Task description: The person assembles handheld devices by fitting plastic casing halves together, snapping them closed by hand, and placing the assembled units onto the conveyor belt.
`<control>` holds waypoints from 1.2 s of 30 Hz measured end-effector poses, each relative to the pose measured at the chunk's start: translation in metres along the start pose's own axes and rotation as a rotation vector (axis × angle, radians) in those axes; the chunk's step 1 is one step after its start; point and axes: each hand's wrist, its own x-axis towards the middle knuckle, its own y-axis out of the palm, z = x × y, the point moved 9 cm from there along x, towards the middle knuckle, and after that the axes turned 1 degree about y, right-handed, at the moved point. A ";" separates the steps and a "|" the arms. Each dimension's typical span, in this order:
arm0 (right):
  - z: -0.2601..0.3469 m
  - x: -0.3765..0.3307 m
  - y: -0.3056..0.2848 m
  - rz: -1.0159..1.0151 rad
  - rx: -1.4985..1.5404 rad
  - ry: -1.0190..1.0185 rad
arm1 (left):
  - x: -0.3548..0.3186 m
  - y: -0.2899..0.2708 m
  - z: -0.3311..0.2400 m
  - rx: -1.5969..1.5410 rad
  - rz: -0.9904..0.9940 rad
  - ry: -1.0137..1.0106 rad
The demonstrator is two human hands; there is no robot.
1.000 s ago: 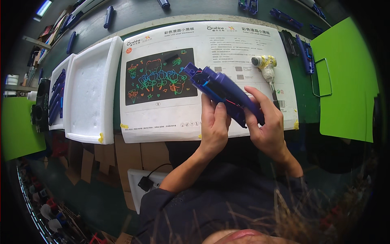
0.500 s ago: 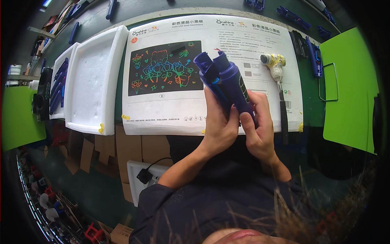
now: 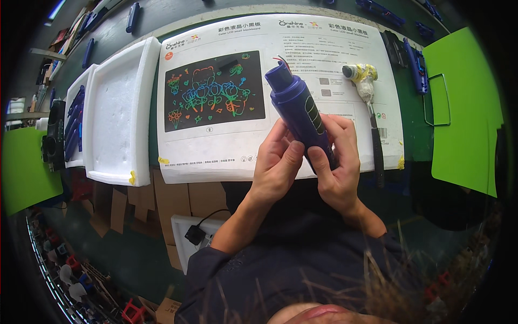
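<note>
Both hands, left hand and right hand, grasp lower end of purple plastic tube housing above bench front edge; looks light, rigid, smooth; hold mid-body, avoid wires.

Both forearms rise from the lower edge; the left hand and right hand meet, fingers curled closed, thumbs up.
</note>
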 end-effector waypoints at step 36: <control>0.002 0.023 -0.017 0.030 -0.316 -0.219 | -0.006 0.011 -0.040 0.525 0.109 0.378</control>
